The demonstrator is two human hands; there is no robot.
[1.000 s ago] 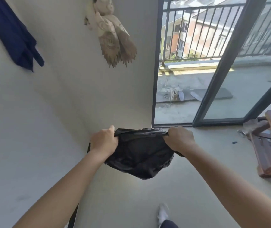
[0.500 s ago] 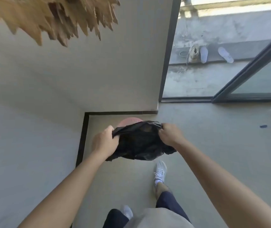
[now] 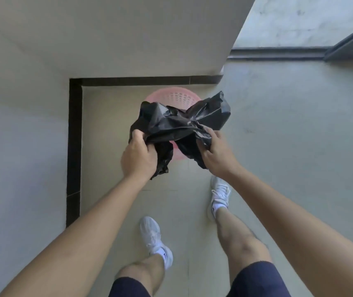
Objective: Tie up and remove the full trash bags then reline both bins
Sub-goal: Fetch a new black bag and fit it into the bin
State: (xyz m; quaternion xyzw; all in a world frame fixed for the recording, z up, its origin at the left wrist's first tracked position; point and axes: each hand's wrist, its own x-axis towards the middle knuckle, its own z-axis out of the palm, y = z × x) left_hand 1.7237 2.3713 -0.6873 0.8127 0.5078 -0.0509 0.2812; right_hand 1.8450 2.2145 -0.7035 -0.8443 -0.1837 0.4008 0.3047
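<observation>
Both arms extended forward and down. Left hand [image 3: 139,157] grip clenched on crumpled black plastic trash bag [image 3: 179,127]; right hand [image 3: 218,154] grip grasping bag's other side. Bag held in air above pink perforated plastic bin [image 3: 176,97], hiding most of it. Bin stands on floor [image 3: 289,129] in corner near black skirting [image 3: 74,136]. White sneakers [image 3: 153,234] below.

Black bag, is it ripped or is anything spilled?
No rip or spill shows. The black trash bag is just crumpled, held by the left hand and right hand above the pink bin, which isn't lined yet.
</observation>
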